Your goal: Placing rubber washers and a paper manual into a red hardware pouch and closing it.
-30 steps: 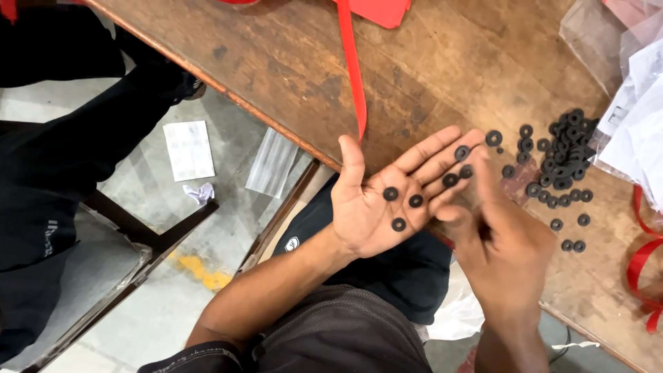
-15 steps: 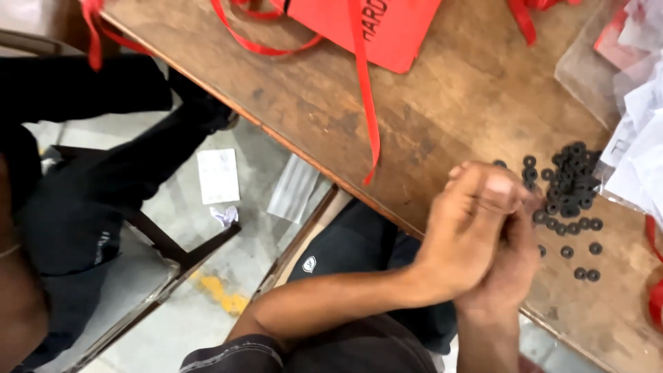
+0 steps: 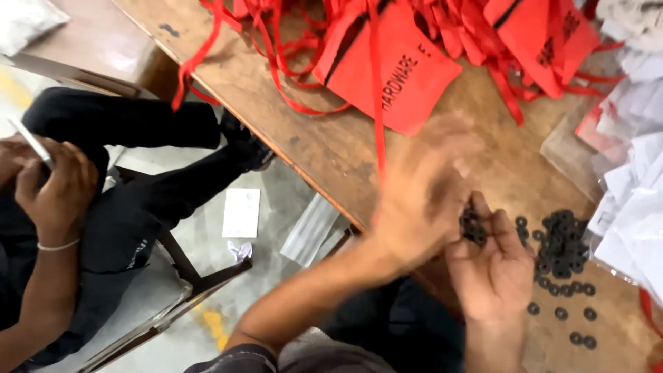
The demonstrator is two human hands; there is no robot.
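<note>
My right hand (image 3: 494, 273) lies palm up over the wooden table (image 3: 324, 145), fingers curled around a small heap of black washers (image 3: 472, 225). My left hand (image 3: 420, 200) is blurred by motion, back toward the camera, just left of and touching the right hand's fingertips. Its fingers reach toward a red drawstring pouch (image 3: 400, 76). Whether it holds anything is hidden by the blur. A loose pile of black washers (image 3: 563, 245) lies on the table right of my right hand.
More red pouches with long red strings (image 3: 525, 41) lie across the table's far side. White papers and clear plastic bags (image 3: 632, 186) sit at the right. Another person (image 3: 52, 186) sits at the left on a chair, holding something thin.
The washers that lay on my open left palm now sit in my cupped right hand. The hands closed together, then the left one lifted away. The view shifted up toward the red pouches.
</note>
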